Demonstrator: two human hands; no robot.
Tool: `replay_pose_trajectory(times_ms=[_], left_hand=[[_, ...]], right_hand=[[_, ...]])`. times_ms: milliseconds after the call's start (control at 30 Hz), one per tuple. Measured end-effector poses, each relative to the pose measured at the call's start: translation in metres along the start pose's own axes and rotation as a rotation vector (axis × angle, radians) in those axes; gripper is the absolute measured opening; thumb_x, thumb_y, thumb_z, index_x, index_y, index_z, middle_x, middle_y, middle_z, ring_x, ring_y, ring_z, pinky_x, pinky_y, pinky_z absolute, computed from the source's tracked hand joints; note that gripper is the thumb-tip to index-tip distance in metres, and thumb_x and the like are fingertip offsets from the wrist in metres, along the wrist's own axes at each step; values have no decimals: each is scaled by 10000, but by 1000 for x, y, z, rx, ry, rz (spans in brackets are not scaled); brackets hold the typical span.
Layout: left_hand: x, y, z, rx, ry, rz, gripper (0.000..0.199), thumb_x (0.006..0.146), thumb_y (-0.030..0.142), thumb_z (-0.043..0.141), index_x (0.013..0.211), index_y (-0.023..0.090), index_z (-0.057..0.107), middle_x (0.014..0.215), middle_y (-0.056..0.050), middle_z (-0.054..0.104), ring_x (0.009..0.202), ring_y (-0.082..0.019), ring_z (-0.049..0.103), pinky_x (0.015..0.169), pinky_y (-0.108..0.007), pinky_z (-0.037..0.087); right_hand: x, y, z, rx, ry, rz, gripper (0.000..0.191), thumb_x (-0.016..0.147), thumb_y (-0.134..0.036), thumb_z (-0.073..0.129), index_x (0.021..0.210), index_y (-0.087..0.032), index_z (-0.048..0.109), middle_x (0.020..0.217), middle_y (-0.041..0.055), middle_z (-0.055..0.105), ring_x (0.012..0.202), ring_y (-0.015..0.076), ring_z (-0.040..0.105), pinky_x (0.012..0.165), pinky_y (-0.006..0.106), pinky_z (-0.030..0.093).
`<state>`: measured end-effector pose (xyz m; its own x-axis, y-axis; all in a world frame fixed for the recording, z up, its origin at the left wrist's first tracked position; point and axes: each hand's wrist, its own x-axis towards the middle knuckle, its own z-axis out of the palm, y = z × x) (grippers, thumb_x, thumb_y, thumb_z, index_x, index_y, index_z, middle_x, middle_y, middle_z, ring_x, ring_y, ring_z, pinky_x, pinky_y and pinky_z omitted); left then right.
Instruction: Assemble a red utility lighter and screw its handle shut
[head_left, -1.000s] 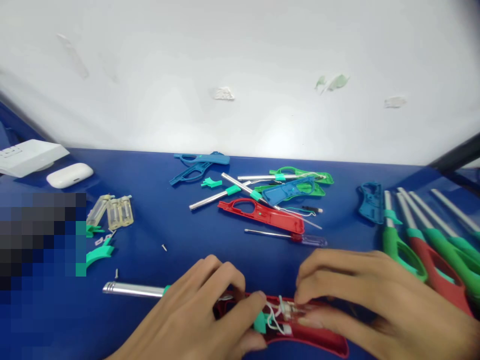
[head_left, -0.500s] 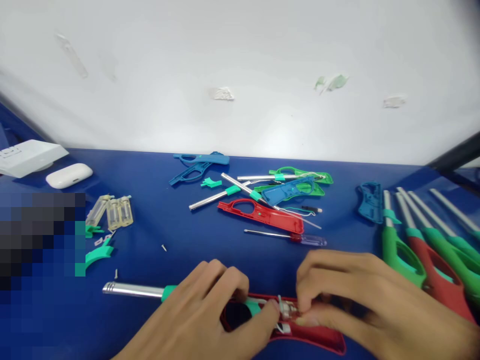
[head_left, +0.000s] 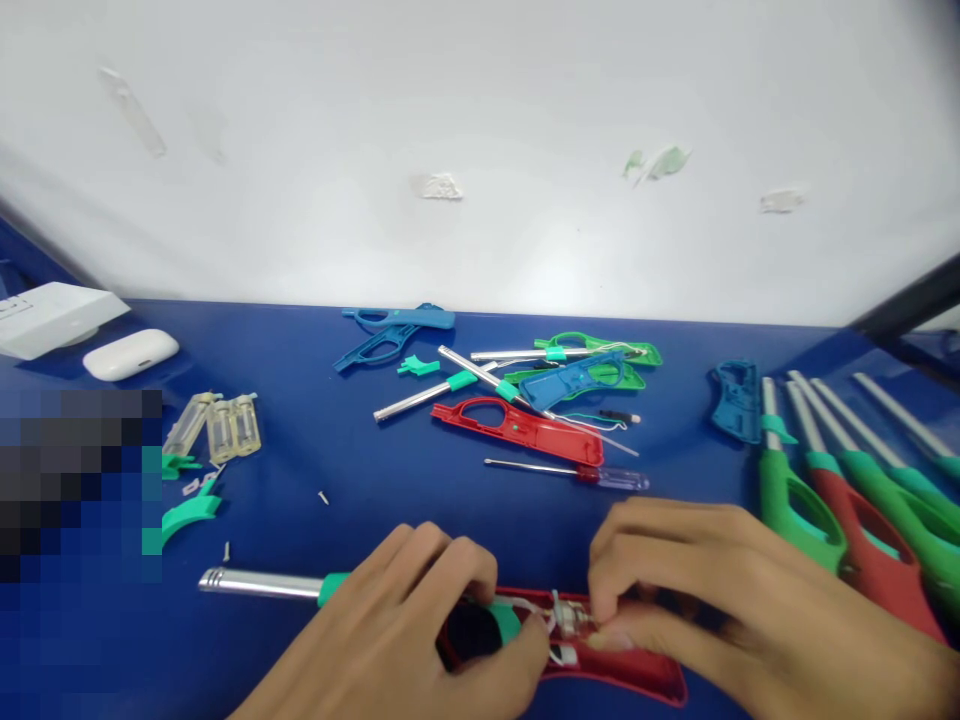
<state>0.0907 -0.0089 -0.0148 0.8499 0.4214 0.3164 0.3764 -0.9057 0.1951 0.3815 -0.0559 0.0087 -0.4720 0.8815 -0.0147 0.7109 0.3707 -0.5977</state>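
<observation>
- Red lighter shell (head_left: 637, 670): open on our blue table (head_left: 360, 520), beneath both hands.
- Our left hand (head_left: 420, 620) clasps it; the thumb has slid across the wires (head_left: 556, 656).
- Our right hand (head_left: 675, 590) pinches the clear tank (head_left: 574, 618), whose right end our fingers hide.
- Green trigger (head_left: 508, 622): shifted beneath our left forefinger, seemingly better seated, partly covered.
- Wire ends: too small to follow.

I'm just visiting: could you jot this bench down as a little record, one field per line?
Left hand: holding an opened red lighter shell
Right hand: fingertips at the clear fuel tank in that shell
Tool: screwdriver with a red-and-clear handle, lying beyond the hands
Loose hardware: two small screws
Left side: more clear fuel tanks
Right side: lighters with green or red handles
Surface: blue tabletop
</observation>
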Motion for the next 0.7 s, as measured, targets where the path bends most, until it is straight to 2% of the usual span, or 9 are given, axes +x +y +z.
replay_pose_trajectory(times_ms=[167,367,533,633,700], left_hand=[[4,-1,-3,5,-12,13,341,1066,170,463,1256,348,683,950,-21,632,815,-181,554,690,-224,481],[6,0,-8,12,-29,41,320,1016,186,547,1256,353,678,924,-15,621,779,-175,543,668,-214,484],[10,2,-9,38,27,37,334,1094,173,448,1231,344,700,902,-20,637,740,-176,539,646,-227,465],[11,0,-7,69,51,55,348,1117,186,439,1320,350,670,928,-21,643,765,-181,550,682,-242,474],[9,-1,-3,83,71,60,354,1101,165,478,1345,351,654,945,-15,631,773,-178,545,682,-241,463]], right_hand=[[-2,-1,-2,8,-13,-17,108,1030,-365,696,1049,-392,799,1017,-41,793,895,167,774,760,236,623],[-3,1,0,16,25,-34,132,1008,-447,715,1108,-407,792,1039,-35,790,933,181,775,777,235,629],[-2,-3,-3,18,0,27,141,1045,-425,662,1121,-397,777,1097,-21,778,1016,201,763,852,261,623],[1,-12,-11,50,-46,32,169,1090,-403,593,1085,-389,761,1075,-44,750,992,158,744,886,239,587],[4,-16,-17,78,-24,11,189,1106,-394,569,1056,-370,750,1043,-57,730,936,123,726,869,219,562]])
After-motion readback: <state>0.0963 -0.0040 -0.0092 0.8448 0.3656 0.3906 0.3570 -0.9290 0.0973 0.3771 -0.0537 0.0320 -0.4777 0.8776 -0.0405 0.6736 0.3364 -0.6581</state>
